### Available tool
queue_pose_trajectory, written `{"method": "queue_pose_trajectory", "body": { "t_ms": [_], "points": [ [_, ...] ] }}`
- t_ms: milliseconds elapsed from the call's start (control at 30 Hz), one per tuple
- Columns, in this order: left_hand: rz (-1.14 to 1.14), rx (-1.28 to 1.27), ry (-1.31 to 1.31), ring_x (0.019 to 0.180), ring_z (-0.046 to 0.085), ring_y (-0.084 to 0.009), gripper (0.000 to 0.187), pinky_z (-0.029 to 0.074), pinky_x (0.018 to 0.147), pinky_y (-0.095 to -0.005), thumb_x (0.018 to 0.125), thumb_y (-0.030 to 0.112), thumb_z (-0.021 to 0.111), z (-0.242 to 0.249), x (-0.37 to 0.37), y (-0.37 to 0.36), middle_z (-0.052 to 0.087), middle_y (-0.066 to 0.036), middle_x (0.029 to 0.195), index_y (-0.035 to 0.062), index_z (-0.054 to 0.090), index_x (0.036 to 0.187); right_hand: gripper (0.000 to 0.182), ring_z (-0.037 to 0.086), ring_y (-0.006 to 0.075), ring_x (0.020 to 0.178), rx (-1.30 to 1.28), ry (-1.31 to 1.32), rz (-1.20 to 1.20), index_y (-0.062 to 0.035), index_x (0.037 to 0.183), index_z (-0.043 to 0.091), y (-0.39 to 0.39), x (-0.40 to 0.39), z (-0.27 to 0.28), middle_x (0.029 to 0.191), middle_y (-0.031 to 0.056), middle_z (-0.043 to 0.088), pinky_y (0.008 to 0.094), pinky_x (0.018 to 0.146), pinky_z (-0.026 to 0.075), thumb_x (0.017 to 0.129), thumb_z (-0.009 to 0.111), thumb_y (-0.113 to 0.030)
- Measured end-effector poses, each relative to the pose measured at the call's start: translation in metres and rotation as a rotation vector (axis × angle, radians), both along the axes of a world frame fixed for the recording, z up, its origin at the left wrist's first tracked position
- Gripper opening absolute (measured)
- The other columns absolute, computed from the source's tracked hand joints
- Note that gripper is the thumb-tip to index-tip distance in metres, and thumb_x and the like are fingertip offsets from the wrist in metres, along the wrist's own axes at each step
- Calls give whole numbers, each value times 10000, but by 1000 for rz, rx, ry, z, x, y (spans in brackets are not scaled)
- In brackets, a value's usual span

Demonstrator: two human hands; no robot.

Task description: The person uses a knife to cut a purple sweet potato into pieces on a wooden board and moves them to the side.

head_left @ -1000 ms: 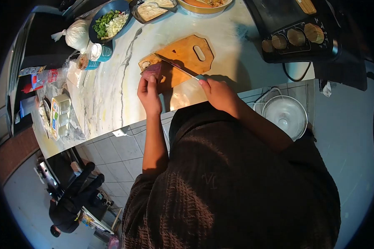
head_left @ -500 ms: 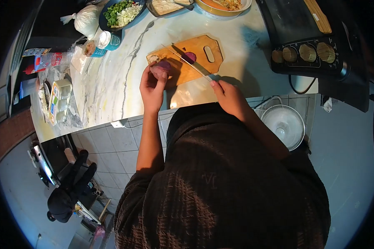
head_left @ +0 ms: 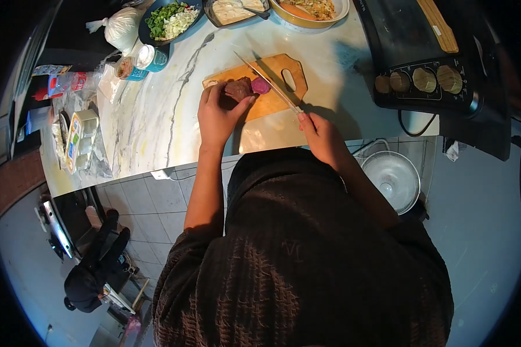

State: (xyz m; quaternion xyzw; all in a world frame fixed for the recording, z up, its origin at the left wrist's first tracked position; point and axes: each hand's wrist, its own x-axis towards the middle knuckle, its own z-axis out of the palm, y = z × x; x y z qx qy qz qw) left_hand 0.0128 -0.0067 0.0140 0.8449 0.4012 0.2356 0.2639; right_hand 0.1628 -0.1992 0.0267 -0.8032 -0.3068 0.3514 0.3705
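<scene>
My left hand (head_left: 217,120) is closed around a reddish-purple root that looks like a purple sweet potato (head_left: 238,89), held down on a wooden cutting board (head_left: 283,105). Against its right end lies a round slice with bright purple flesh (head_left: 261,86). In my right hand (head_left: 323,136) is the handle of a long kitchen knife (head_left: 270,82). The blade slants up and left over the board, just right of the slice. My left fingers hide part of the root.
A black electric griddle (head_left: 408,46) with a wooden spatula (head_left: 439,26) stands at right. Bowls of food, including a yellow-rimmed bowl (head_left: 312,23), line the back. Jars (head_left: 150,58) and an egg carton (head_left: 83,139) sit left. A person in dark clothes (head_left: 90,277) is at lower left.
My left hand has turned and set the purple sweet potato down on the board beside the slice. The knife has stayed over the board, shifting slightly.
</scene>
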Motion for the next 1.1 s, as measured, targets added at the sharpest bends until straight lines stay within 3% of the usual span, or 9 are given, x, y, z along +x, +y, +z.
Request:
{"method": "queue_pose_trajectory", "body": {
  "t_ms": [133, 233, 300, 367, 567, 700, 900, 1033, 1100],
  "points": [
    [-79, -13, -72, 1000, 646, -300, 654, 514, 877, -361, 662, 281, 880, -4, -12, 2, 643, -183, 1096, -27, 621, 1177, 413, 565, 475, 738, -58, -23, 39, 26, 810, 564, 2, -1, 13, 724, 267, 570, 469, 618, 445, 972, 535, -353],
    [-97, -15, -110, 1017, 640, -287, 653, 501, 892, -347, 691, 255, 864, -6, -14, 1, 637, -186, 1114, -36, 599, 1212, 388, 535, 368, 606, -64, -127, 130, 12, 834, 576, 5, -8, 18, 671, 219, 572, 399, 598, 433, 986, 514, -339],
    [-65, -57, -150, 1016, 637, -264, 612, 492, 899, -336, 735, 242, 836, -3, -14, -3, 638, -176, 1112, -43, 591, 1218, 399, 564, 466, 741, -13, -160, 145, 14, 831, 562, 9, -15, 19, 728, 260, 591, 478, 649, 449, 991, 492, -344],
    [-37, -100, -191, 1014, 634, -240, 571, 483, 906, -326, 779, 230, 807, -6, -15, -4, 639, -166, 1109, -50, 583, 1223, 394, 582, 474, 770, -43, -178, 181, 16, 854, 569, 16, -19, 20, 753, 276, 604, 511, 688, 458, 995, 471, -338],
    [311, -505, -601, 773, 534, -82, 259, 437, 707, -238, 988, 248, 568, -16, -22, 18, 614, -20, 815, -3, 609, 943, 413, 593, 494, 852, -79, -81, 220, 31, 918, 560, 28, -32, 20, 835, 310, 623, 558, 783, 455, 1015, 392, -334],
    [292, -485, -626, 668, 453, -43, 239, 375, 607, -201, 957, 220, 631, 3, -15, 41, 540, 24, 725, 13, 584, 847, 424, 591, 493, 837, -32, -113, 220, 42, 930, 551, 30, -45, 23, 821, 311, 620, 560, 789, 452, 1022, 373, -332],
    [82, -154, -517, 631, 431, -41, 222, 369, 567, -204, 883, 185, 707, 34, 15, 58, 530, 35, 675, 18, 597, 784, 375, 575, 493, 853, -93, -113, 243, 20, 955, 544, 35, -48, 22, 841, 291, 624, 573, 749, 430, 1026, 378, -309],
    [-172, 37, -414, 688, 540, -99, 229, 434, 601, -251, 890, 218, 705, 41, 50, 71, 598, -12, 709, 9, 636, 829, 387, 572, 505, 838, -114, -145, 238, 25, 951, 545, 36, -50, 19, 836, 295, 623, 574, 748, 436, 1027, 375, -314],
    [-387, 194, -217, 714, 604, -214, 246, 475, 637, -328, 884, 249, 694, 39, 64, 77, 629, -82, 726, 11, 651, 842, 395, 573, 511, 838, -101, -165, 239, 26, 945, 549, 37, -50, 24, 833, 301, 622, 577, 754, 439, 1026, 374, -319]
  ]
}}
